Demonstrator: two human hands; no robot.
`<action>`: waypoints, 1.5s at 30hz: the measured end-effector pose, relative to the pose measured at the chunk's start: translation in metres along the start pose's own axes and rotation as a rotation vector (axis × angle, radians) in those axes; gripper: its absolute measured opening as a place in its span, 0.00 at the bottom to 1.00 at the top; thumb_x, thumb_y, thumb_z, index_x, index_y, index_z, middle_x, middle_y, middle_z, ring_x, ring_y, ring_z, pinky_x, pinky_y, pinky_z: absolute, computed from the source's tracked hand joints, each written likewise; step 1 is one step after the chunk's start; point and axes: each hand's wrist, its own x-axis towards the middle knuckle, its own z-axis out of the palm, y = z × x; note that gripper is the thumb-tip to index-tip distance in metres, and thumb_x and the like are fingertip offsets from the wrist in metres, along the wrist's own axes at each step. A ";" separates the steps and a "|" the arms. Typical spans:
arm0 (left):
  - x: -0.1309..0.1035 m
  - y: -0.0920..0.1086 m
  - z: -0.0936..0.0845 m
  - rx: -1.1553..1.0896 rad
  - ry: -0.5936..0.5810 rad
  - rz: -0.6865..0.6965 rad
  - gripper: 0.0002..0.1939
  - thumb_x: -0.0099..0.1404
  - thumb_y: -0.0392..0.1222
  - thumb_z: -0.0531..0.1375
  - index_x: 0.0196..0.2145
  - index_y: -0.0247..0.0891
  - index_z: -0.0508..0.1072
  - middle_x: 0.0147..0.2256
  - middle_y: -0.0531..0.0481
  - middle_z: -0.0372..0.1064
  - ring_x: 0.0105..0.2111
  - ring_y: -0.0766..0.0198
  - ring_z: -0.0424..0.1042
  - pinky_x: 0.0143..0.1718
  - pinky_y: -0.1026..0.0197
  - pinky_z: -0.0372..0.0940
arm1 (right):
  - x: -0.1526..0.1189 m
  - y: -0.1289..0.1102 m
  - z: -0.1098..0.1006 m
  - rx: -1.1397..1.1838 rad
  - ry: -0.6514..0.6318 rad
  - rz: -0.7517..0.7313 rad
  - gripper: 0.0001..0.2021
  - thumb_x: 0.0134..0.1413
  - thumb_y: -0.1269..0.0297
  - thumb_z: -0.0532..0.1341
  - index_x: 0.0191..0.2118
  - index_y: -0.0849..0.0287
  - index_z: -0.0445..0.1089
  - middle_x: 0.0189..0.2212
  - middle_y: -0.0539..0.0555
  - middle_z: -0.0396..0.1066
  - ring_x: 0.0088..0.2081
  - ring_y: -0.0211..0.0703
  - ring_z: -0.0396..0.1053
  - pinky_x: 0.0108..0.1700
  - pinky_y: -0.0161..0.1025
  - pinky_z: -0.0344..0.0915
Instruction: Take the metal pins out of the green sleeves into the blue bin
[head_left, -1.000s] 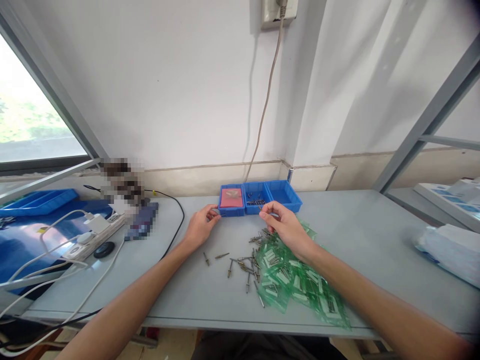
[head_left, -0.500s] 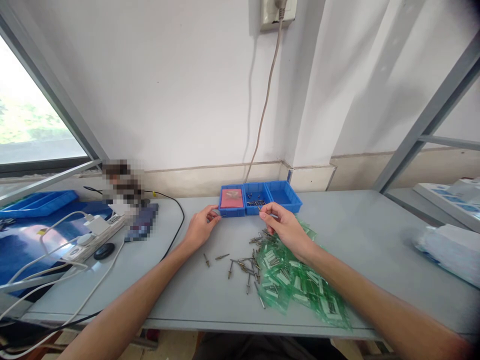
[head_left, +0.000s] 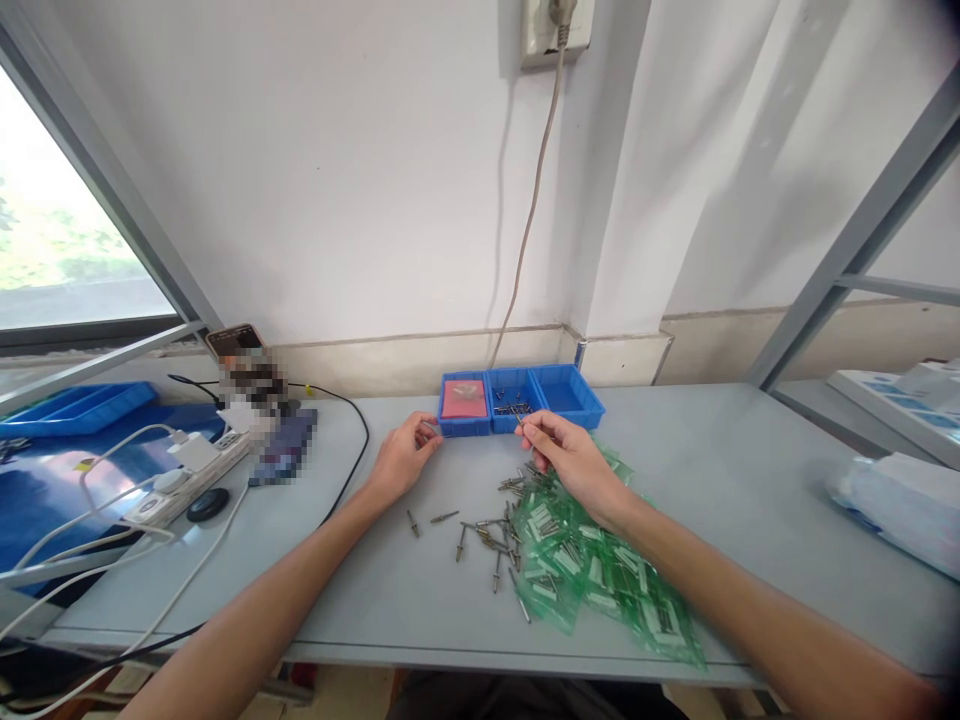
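My left hand (head_left: 411, 447) is beside the left blue bin (head_left: 464, 430), its fingers curled and apart with nothing visible between them. That bin holds a red card (head_left: 464, 400) with a small clear bag on it. My right hand (head_left: 559, 447) pinches a small metal rivet (head_left: 520, 421) in front of the middle blue bin (head_left: 512, 378), which contains several small metal pieces. Loose rivets (head_left: 491, 540) lie scattered on the grey table. Green plastic packets (head_left: 592, 560) with metal pieces inside are piled below and partly under my right forearm.
A third blue bin (head_left: 568, 395) adjoins the others on the right. At left are a power strip (head_left: 180, 485), white cables, a black round object (head_left: 208, 504) and a phone (head_left: 234, 342). A plastic-wrapped pack (head_left: 907, 505) lies at far right.
The thin piece that showed at my left fingertips is no longer visible there. My right hand has barely moved and still pinches the rivet.
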 end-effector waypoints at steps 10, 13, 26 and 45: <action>-0.002 0.002 -0.001 0.026 -0.017 -0.003 0.09 0.67 0.46 0.61 0.43 0.42 0.75 0.36 0.50 0.77 0.35 0.58 0.73 0.39 0.58 0.65 | 0.000 0.000 0.000 0.001 0.012 -0.011 0.19 0.61 0.42 0.64 0.39 0.54 0.69 0.31 0.48 0.67 0.25 0.36 0.59 0.29 0.37 0.56; -0.002 0.001 -0.002 0.039 -0.021 -0.009 0.09 0.67 0.44 0.61 0.44 0.41 0.75 0.36 0.50 0.77 0.35 0.59 0.73 0.39 0.58 0.65 | 0.000 0.001 0.000 -0.008 0.025 -0.016 0.18 0.62 0.43 0.64 0.39 0.54 0.66 0.27 0.45 0.62 0.24 0.36 0.57 0.29 0.37 0.55; -0.001 -0.008 0.000 0.236 -0.005 0.069 0.05 0.69 0.40 0.61 0.41 0.41 0.76 0.37 0.47 0.77 0.42 0.54 0.74 0.44 0.56 0.64 | 0.000 0.004 -0.001 -0.095 -0.027 -0.052 0.17 0.60 0.48 0.68 0.35 0.53 0.62 0.27 0.44 0.57 0.25 0.36 0.56 0.28 0.35 0.54; -0.001 -0.007 -0.001 0.215 0.006 0.017 0.06 0.70 0.43 0.61 0.36 0.41 0.75 0.35 0.49 0.76 0.38 0.57 0.73 0.39 0.58 0.60 | 0.000 0.001 0.000 -0.063 -0.021 -0.062 0.17 0.61 0.45 0.66 0.36 0.55 0.68 0.30 0.47 0.64 0.24 0.35 0.57 0.28 0.36 0.55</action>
